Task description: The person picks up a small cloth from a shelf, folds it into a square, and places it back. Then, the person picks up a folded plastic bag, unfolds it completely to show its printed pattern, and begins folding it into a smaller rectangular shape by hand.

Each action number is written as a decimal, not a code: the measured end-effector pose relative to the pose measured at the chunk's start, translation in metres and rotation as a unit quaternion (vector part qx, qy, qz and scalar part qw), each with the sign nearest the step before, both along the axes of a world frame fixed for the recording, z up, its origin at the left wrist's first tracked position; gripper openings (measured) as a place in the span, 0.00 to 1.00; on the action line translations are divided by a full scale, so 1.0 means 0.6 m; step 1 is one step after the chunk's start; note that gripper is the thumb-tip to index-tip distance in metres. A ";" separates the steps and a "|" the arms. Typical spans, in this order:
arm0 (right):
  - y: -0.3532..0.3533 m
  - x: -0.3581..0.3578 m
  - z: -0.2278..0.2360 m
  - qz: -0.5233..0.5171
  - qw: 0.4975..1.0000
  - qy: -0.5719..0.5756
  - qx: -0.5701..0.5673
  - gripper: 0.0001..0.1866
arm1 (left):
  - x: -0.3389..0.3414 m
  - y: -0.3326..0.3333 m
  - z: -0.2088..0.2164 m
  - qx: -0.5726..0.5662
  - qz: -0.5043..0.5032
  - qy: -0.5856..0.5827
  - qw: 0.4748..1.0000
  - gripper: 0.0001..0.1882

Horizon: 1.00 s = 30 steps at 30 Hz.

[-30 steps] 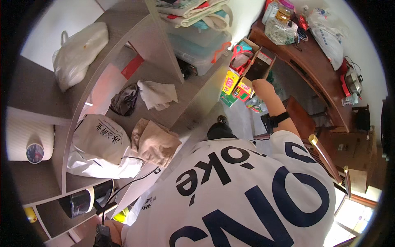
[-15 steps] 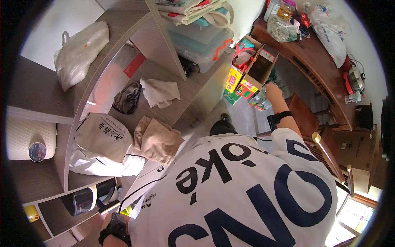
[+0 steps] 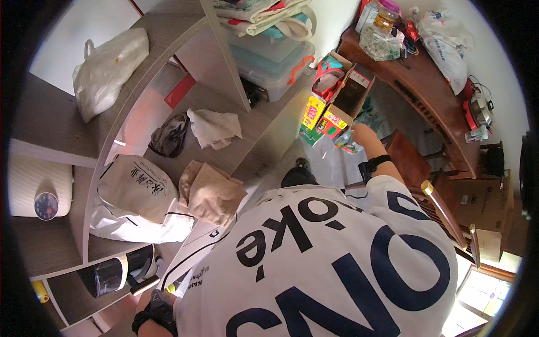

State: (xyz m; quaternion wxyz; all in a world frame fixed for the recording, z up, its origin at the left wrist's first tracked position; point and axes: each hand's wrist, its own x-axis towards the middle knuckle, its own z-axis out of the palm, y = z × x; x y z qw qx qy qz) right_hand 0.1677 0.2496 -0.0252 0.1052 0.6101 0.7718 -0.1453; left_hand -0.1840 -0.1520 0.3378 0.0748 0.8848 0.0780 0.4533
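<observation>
My right hand [image 3: 366, 136] reaches down past the front of the open cardboard boxes, a dark watch on its wrist. Its fingers look closed at a clear, crinkled plastic item [image 3: 348, 144] with greenish parts; I cannot make out whether it is a bag or a bottle. Beside it stands a cardboard box [image 3: 353, 92] with open flaps, and left of that a second box holding a red and teal item [image 3: 328, 77]. Yellow, red and green packets [image 3: 313, 112] sit at their front. At the lower left edge, my left hand [image 3: 147, 297] is mostly hidden behind its black wristband; its fingers do not show.
Grey shelving [image 3: 255, 132] on the left holds folded cloths [image 3: 212, 194], a white bag [image 3: 135, 188] and a lidded clear bin [image 3: 272, 59]. A curved brown desk [image 3: 415, 92] stands at the right, with a wooden chair [image 3: 405, 157] before it. A cable runs by my left side.
My right hand has moved slightly lower and to the left, close to the boxes' front. The clear plastic has shifted a little down with it. My left hand stays low at the edge.
</observation>
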 end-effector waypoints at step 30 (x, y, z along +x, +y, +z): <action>-0.068 -0.069 0.487 0.113 0.746 0.565 0.334 0.17 | -0.041 -0.016 -0.096 -0.187 0.617 0.063 0.762 0.05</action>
